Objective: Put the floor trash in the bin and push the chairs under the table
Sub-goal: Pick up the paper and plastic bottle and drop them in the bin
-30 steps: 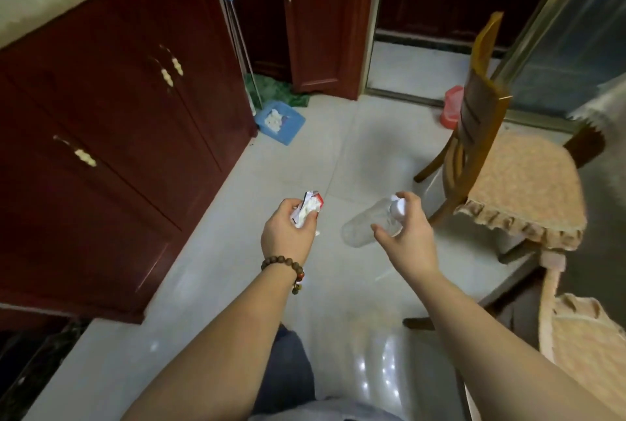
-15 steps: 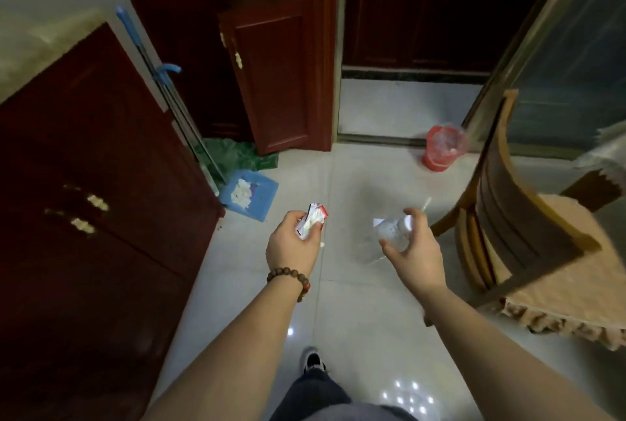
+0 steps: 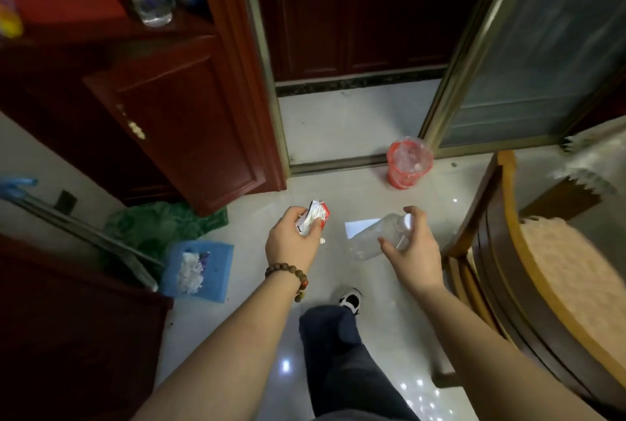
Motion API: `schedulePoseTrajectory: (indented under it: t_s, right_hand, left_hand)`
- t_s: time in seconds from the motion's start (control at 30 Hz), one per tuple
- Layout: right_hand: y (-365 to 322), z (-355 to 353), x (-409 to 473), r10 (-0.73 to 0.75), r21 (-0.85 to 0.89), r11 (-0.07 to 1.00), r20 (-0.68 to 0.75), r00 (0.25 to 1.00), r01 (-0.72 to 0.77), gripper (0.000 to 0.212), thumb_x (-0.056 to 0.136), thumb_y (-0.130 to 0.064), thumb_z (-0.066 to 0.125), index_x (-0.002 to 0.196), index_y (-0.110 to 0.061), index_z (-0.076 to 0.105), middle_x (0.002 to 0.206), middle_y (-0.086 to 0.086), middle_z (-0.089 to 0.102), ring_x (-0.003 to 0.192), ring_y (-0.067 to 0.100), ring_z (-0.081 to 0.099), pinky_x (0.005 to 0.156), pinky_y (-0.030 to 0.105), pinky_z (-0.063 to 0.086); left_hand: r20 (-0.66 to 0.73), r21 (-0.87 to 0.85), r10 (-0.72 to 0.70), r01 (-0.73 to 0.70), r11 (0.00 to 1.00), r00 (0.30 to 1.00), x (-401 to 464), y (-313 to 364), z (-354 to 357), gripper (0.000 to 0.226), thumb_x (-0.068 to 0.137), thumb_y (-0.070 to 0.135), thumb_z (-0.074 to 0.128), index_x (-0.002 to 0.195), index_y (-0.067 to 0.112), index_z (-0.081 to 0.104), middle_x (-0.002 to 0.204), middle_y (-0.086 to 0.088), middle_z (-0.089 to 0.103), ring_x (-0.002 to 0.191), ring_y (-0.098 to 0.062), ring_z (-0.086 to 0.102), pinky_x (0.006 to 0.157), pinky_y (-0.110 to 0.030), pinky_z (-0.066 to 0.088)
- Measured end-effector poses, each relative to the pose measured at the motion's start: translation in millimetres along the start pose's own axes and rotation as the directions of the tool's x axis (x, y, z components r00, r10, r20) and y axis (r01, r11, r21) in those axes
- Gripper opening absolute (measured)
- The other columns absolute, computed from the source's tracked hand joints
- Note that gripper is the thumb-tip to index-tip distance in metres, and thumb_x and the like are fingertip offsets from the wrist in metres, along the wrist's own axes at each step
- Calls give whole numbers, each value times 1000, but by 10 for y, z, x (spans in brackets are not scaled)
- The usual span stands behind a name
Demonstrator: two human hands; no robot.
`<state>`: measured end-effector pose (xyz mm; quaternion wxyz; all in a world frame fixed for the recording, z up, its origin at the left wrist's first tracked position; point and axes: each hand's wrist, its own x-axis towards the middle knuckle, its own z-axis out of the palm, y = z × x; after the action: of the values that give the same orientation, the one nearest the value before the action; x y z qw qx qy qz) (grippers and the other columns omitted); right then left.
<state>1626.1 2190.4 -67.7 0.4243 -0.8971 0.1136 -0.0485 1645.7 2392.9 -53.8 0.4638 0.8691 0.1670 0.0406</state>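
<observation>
My left hand (image 3: 294,244) is closed around a crumpled red and white wrapper (image 3: 314,221). My right hand (image 3: 411,253) grips an empty clear plastic bottle (image 3: 377,241) near its neck, the bottle lying slanted. A small red bin (image 3: 408,163) lined with a clear bag stands on the floor ahead, by the doorway threshold. A white scrap of paper (image 3: 359,227) lies on the tiles between my hands. A wooden chair (image 3: 528,271) with a peach cushion stands at my right, its curved back toward me.
Dark red cabinets (image 3: 183,122) fill the left side. A blue dustpan (image 3: 200,270) holding white debris leans by a broom handle (image 3: 84,234) and a green cloth (image 3: 155,224). A sliding glass door (image 3: 542,48) frames the right of the doorway. My foot (image 3: 350,300) is forward on the tiles.
I have walked forward toward the doorway; the red bin and cabinets are closer and the chair has slid to my right. Both hands keep their hold on the wrapper and bottle.
</observation>
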Motion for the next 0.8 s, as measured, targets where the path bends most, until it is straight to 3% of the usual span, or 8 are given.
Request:
schedulePoseTrajectory:
  t_s: [0.13,0.27,0.47,0.63,0.8]
  right_hand:
    - [-21,39,1132,58,10,998,-48,997,-58,66,79,-22,72,133,-23,33,129,11,54,115,32,53,84,32,41]
    - [-80,-53,2104,95,31,995,-97,991,-92,69,77,-19,73,134,-20,34,123,15,57,111,36,53,84,34,43]
    - [71,-237,3088,171,11,985,-192,966,-173,68,75,-20,74,130,-17,36,124,13,54,110,35,53,83,35,43]
    - [386,-285,3786,321,53,946,-258,911,-319,68,75,-24,75,129,-25,34,121,10,55,105,32,56,78,34,44]
    - [766,-141,4563,470,96,880,-322,822,-466,67,76,-21,75,130,-23,35,124,12,54,109,33,54,82,40,46]
  left_hand:
    - [64,49,31,-34,998,997,1071,347,474,16,82,37,67,93,26,63,80,3,67,75,-20,62,64,-30,51]
    - [124,72,72,-81,994,990,1999,803,931,19,78,36,68,93,25,65,86,0,71,82,-23,64,70,-34,52]
    - [251,73,102,-124,990,962,2897,1311,1710,19,76,36,67,91,24,64,84,-2,70,83,-26,64,71,-37,53]
    - [391,71,147,-189,979,909,3615,1539,2435,18,79,35,66,94,25,64,85,0,70,80,-24,64,69,-40,55]
    - [508,54,160,-217,975,846,4504,1645,3330,16,77,37,67,89,27,61,78,2,67,73,-23,64,65,-41,56]
